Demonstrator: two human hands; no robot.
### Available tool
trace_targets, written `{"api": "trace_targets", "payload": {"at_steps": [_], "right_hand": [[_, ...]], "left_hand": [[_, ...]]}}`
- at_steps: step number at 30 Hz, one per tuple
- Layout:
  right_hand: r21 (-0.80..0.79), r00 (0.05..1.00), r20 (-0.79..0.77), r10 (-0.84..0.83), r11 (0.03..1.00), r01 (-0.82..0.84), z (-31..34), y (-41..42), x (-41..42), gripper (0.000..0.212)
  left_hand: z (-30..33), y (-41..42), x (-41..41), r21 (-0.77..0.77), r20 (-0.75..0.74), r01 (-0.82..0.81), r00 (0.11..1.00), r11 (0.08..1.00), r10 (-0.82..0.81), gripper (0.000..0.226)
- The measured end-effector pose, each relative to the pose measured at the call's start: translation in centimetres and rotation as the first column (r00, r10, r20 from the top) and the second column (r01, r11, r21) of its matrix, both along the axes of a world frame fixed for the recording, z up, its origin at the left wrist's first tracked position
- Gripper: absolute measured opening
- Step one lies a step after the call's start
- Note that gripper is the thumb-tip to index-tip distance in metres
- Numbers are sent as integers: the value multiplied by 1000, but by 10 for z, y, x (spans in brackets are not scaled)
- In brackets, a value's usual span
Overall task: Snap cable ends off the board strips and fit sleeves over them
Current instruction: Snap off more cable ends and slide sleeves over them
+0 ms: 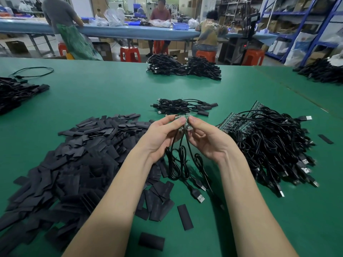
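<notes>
On the wide green desk, between a big heap of flat black sleeves and a tangled pile of black cables on board strips, a small green circuit-board strip is held up. It is pinched at either edge by the left hand and right hand, fingers curled, with thin black USB cables hanging limp. The strip is judged light, stiff and brittle, best gripped close beside the break line; no legible writing is seen.

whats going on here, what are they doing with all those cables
A person holds a small green circuit board strip above the green table, the left hand and right hand each pinching one side, as if to snap it. Thin black USB cables hang from it. A heap of flat black sleeves lies to the left, a tangle of uncut board strips with cables to the right, and a small bunch of sleeved cables just beyond the hands.
</notes>
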State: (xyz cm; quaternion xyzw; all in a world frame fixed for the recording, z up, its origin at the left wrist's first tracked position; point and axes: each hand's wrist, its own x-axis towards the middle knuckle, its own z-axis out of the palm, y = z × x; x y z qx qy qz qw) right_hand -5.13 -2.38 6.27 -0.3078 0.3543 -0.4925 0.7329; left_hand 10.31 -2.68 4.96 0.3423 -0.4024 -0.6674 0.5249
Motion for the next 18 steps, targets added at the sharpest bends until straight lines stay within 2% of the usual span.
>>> {"api": "trace_targets", "payload": {"at_steps": [4, 6, 7, 9, 10, 11, 12, 13, 14, 15, 16, 17, 18], "right_hand": [[114, 997, 79, -27, 993, 18, 3, 4, 1, 5], [112, 994, 104, -40, 993, 28, 5, 6, -3, 6], [98, 994, 99, -48, 994, 38, 7, 6, -6, 6], [41, 998, 36, -59, 998, 57, 12, 7, -15, 6], [-1, 999, -13, -50, 999, 50, 16, 7, -19, 5], [-41, 997, -70, -35, 999, 32, 19, 7, -22, 3], [-79, 989, -145, -27, 997, 15, 22, 6, -24, 5], [-114, 971, -236, -45, 993, 19, 23, 5, -24, 11], [-146, 943, -317, -97, 988, 53, 24, 3, -22, 15], [-177, 918, -361, -165, 978, 106, 23, 2, -19, 16], [-196, 906, -359, -226, 967, 163, 22, 0, -16, 15], [-194, 907, -326, -266, 958, 211, 20, 0, -12, 14], [-183, 909, -300, -290, 953, 243, 18, -1, -9, 13]], "left_hand": [[-4, 4, -2, 51, -186, 79, 980, 996, -69, 8], [-6, 4, -3, 53, -214, 74, 975, 996, -61, 8], [-8, 3, -4, 42, -158, 40, 987, 998, -33, 14], [-13, 1, -5, -27, 150, -112, 982, 993, 115, 27], [-16, 0, -5, -117, 364, -189, 905, 975, 219, 31], [-19, 2, -5, -249, 550, -216, 771, 944, 322, 33], [-21, 3, -7, -401, 663, -198, 612, 895, 432, 35], [-22, 4, -8, -530, 688, -169, 486, 831, 538, 36], [-23, 4, -10, -610, 659, -160, 441, 776, 609, 33], [-22, 4, -12, -631, 611, -186, 479, 753, 630, 25], [-20, 4, -15, -573, 525, -249, 620, 781, 583, 15], [-16, 4, -18, -444, 410, -276, 784, 853, 467, 8], [-15, 3, -21, -312, 273, -277, 890, 909, 365, 10]]}}
